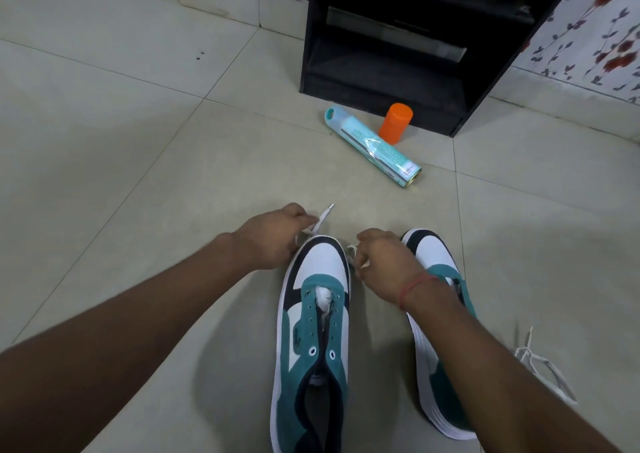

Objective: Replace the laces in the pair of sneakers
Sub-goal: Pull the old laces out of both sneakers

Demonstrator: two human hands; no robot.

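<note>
Nearby, on tiled floor (138, 141): teal spray can (374, 147) lying flat, label print too blurred to read; orange capped container (394, 121) upright, just behind it; black cabinet (391, 47) beyond. Left sneaker (317, 317) unlaced, eyelets bare. Left hand (273, 234) and right hand (384, 262) pinch white lace (320, 222) past its toe. Right forearm covers right sneaker (433, 255). Second lace (543, 366) loose at right.

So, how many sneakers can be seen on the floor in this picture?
2. The left sneaker lies in the middle, its eyelets without a lace. The right sneaker lies beside it, partly covered by the right forearm.
</note>
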